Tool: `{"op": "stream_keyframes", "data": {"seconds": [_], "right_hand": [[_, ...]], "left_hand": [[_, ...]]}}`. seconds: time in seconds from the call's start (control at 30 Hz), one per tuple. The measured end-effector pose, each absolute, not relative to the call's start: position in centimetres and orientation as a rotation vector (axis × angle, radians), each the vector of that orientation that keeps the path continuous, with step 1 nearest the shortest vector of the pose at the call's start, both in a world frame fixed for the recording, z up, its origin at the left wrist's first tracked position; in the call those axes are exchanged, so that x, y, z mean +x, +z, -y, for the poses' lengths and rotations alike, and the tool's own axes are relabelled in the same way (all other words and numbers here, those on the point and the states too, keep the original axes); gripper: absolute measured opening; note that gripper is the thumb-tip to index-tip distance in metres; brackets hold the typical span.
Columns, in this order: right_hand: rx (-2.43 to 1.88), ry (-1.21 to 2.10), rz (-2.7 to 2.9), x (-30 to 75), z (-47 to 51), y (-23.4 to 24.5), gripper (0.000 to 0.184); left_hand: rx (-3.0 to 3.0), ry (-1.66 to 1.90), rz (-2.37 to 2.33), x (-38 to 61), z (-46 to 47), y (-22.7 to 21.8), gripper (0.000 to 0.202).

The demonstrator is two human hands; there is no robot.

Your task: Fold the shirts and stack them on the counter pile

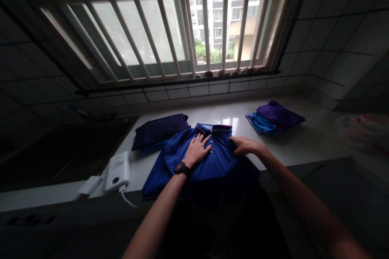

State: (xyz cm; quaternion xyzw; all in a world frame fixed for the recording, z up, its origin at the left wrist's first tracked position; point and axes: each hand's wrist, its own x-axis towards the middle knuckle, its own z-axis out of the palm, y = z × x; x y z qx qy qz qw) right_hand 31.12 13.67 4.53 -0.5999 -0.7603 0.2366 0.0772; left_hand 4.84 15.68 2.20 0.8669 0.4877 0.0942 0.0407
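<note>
A blue polo shirt (pixel 203 166) with a striped collar lies front side up on the white counter, its lower part hanging over the front edge. My left hand (pixel 197 149), below a black watch, rests flat on the chest beside the buttons with fingers spread. At the shirt's right shoulder, my right hand (pixel 242 145) has its fingers curled and pressed onto the fabric, pinching it. The fingertips there are partly hidden by cloth. Beyond the left sleeve lies a dark navy folded garment (pixel 161 129) with blue cloth under it.
A stack of folded purple and blue clothes (pixel 275 117) sits at the counter's back right. On the left are a white power bank (pixel 118 170) with a cable, a small white block (pixel 90 185) and a dark sink (pixel 60 153). A plastic bag (pixel 364 131) stands far right. Behind is a barred window (pixel 170 28).
</note>
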Motion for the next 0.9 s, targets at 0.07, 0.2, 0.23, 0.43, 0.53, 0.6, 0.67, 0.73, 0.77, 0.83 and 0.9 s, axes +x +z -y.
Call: {"op": "stream_keyframes", "data": {"seconds": [0.07, 0.2, 0.23, 0.43, 0.53, 0.6, 0.67, 0.73, 0.77, 0.83, 0.9], "right_hand": [[-1.724, 0.768, 2.371, 33.7, -14.6, 6.6, 0.058], [-2.080, 0.367, 2.207, 39.0, -16.3, 10.5, 0.049], [-2.147, 0.167, 2.105, 39.7, -16.3, 11.0, 0.045], [-1.749, 0.195, 2.186, 35.3, -12.3, 9.0, 0.033], [-1.384, 0.627, 2.472, 32.9, -9.4, 7.2, 0.025], [-1.469, 0.717, 2.549, 33.6, -8.0, 6.7, 0.042], [-1.794, 0.571, 2.561, 36.1, -7.2, 6.9, 0.053], [-2.124, 0.238, 2.496, 39.0, -6.9, 7.6, 0.049], [-2.220, 0.059, 2.447, 40.1, -6.9, 7.9, 0.044], [-2.247, -0.170, 2.396, 40.7, -6.8, 8.3, 0.038], [-2.119, -0.168, 2.445, 38.9, -6.8, 7.9, 0.040]], "left_hand": [[2.649, 0.314, -1.492, 4.9, -15.7, 2.1, 0.056], [2.630, 0.353, -1.493, 5.0, -15.6, 1.9, 0.056], [2.622, 0.355, -1.496, 5.0, -15.7, 1.9, 0.056], [2.605, 0.367, -1.500, 5.0, -15.8, 1.9, 0.056], [2.600, 0.365, -1.513, 5.1, -15.7, 2.0, 0.056], [2.593, 0.369, -1.516, 5.1, -15.6, 2.1, 0.055], [2.594, 0.373, -1.507, 5.1, -15.5, 2.1, 0.055], [2.599, 0.374, -1.504, 5.1, -15.5, 2.1, 0.056], [2.600, 0.375, -1.508, 5.1, -15.5, 2.1, 0.056], [2.604, 0.370, -1.521, 5.1, -15.5, 2.1, 0.056], [2.613, 0.357, -1.535, 5.1, -15.5, 2.0, 0.055]]}}
